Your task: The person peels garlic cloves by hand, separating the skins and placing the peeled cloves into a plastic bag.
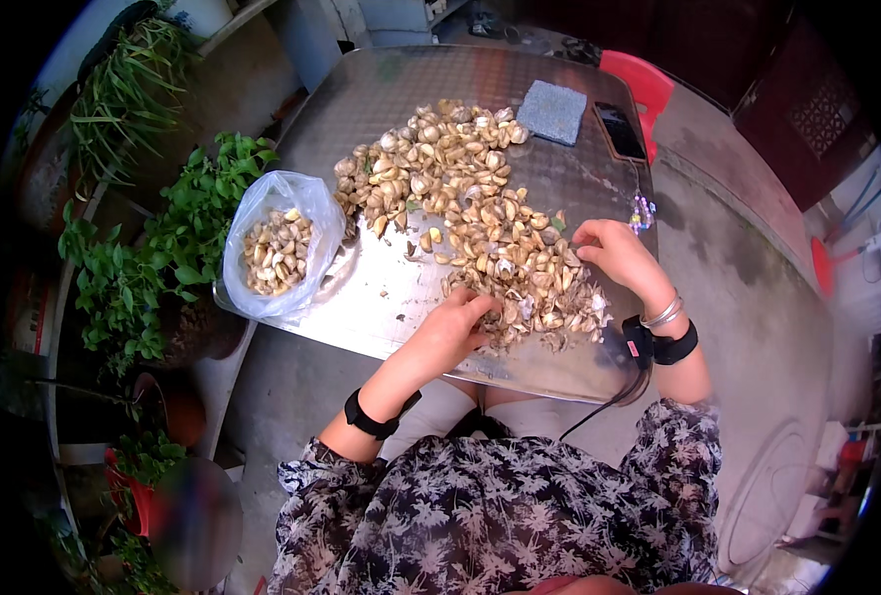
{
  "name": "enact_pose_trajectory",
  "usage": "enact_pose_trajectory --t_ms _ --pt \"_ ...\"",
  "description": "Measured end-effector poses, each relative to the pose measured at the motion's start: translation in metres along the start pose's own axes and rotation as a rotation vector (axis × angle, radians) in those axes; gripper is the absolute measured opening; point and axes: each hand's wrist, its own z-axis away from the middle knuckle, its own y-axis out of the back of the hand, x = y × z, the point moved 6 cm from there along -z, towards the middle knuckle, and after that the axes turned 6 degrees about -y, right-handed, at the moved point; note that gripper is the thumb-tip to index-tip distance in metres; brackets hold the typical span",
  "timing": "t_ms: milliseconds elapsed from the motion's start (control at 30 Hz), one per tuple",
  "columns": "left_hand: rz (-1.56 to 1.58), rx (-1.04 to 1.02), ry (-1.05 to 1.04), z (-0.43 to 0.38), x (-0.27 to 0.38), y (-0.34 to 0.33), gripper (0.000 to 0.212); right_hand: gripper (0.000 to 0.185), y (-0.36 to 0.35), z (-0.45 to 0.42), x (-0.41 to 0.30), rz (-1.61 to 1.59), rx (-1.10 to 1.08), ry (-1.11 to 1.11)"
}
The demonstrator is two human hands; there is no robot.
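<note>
A large heap of garlic cloves and whole bulbs (pixel 425 160) spreads over a metal-topped table (pixel 381 297) in front of me. My left hand (pixel 451 323) is at the near left edge of the heap, its fingertips among loose papery skins (pixel 514 316). Whether anything is pinched there is hidden. At the heap's right side, my right hand (pixel 619 256) has bent fingers and a gap to the thumb, with no clove visible between them. On the table's left corner stands a clear plastic bag (pixel 321 260) with its mouth wide, part-filled with separated cloves (pixel 277 253).
A grey-blue cloth (pixel 552 111) and a smartphone (pixel 619 132) with a beaded strap (pixel 642 213) lie at the far right. A red plastic chair (pixel 637 82) stands behind that edge. Leafy potted plants (pixel 195 216) crowd the left side. A black cable (pixel 604 407) hangs from my right wrist.
</note>
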Motion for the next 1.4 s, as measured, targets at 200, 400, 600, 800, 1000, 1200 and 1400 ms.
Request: enact_pose_trajectory --t_ms 200,400,600,800,1000,1200,1400 --pt "-0.225 0.109 -0.021 0.005 -0.012 0.009 0.021 0.021 -0.023 0.017 -0.041 0.041 -0.245 0.136" --pt "-0.118 0.287 0.003 0.023 -0.022 0.04 0.024 0.023 -0.01 0.003 -0.066 0.134 -0.254 0.211" --pt "0.011 0.489 0.09 0.047 -0.043 0.062 0.023 0.027 0.024 -0.067 -0.104 0.23 -0.236 0.169" --pt "0.23 0.669 0.115 0.062 -0.073 0.063 0.022 0.036 -0.015 -0.168 -0.125 0.379 -0.307 0.221" --pt "0.187 0.704 0.024 0.07 -0.064 0.068 0.021 0.056 -0.081 -0.227 -0.178 0.554 -0.347 0.308" --pt "0.265 0.728 0.064 0.073 -0.068 0.071 0.018 0.078 -0.141 -0.268 -0.172 0.506 -0.581 0.165" --pt "0.301 0.742 0.038 0.075 -0.07 0.072 0.014 0.069 -0.12 -0.24 -0.167 0.606 -0.634 0.209"
